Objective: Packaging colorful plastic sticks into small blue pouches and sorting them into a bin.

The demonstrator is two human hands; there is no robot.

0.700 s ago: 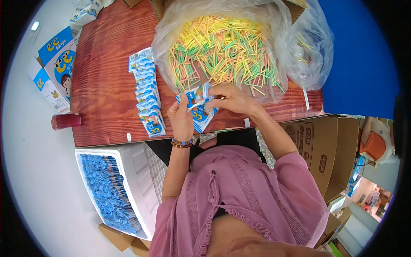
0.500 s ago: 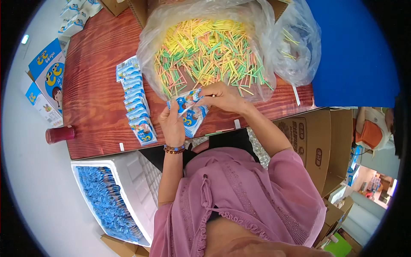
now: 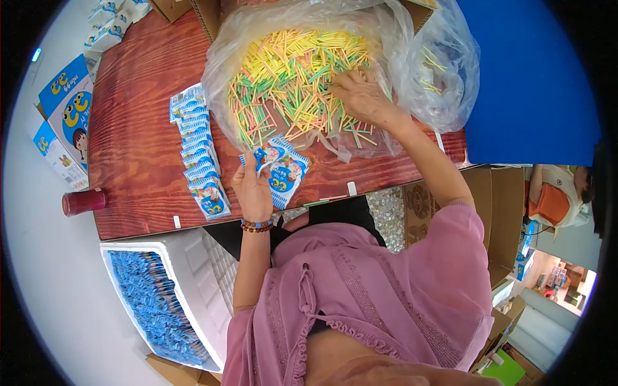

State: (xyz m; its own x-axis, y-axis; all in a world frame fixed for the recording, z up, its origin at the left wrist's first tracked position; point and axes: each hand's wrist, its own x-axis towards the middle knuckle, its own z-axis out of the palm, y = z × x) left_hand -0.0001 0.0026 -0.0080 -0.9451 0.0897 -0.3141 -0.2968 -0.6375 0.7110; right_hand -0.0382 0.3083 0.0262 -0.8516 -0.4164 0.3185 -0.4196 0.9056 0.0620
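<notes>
- Right hand (image 3: 364, 100) swings away from the packet and out over the loose coloured sticks (image 3: 283, 83), its fingers curled down among them — whether they grip any, the view cannot tell.
- Left hand (image 3: 253, 190) stays at the near edge of the worktop (image 3: 132, 116), thumb and fingers clamped on the blue-and-white packet (image 3: 265, 156); that hand now appears to hold it alone.
- A second packet (image 3: 288, 177) lies just beside and partly beneath it; whether the fingers pinch that too is unclear.
- The shift seems to split the work — packet at left, sticks at right.
- The overlapping row of packets (image 3: 198, 151) looks unchanged, left of the clear plastic bag (image 3: 222, 71) around the sticks.
</notes>
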